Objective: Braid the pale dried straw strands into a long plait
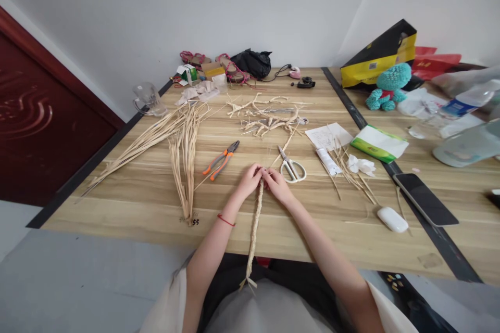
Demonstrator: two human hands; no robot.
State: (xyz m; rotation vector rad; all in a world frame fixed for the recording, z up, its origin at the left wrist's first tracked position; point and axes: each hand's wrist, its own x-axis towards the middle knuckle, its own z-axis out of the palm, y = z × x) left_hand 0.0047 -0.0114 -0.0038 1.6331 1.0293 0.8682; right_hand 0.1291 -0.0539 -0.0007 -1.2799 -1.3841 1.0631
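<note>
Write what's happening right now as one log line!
left hand: pinching straw braid | right hand: pinching straw braid | scissors: on table, near right hand | pliers: on table, near left hand

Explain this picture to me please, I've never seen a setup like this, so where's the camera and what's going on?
There is no machine here, just a person working bare-handed. The camera sits on their head, looking forward and down. Their left hand and right hand meet, fingertips pinching the upper part of a pale braid. Its lower end hangs past the near edge of the wooden table. Left of the hands lie pliers and loose strands; to the right, scissors and a phone.
</note>
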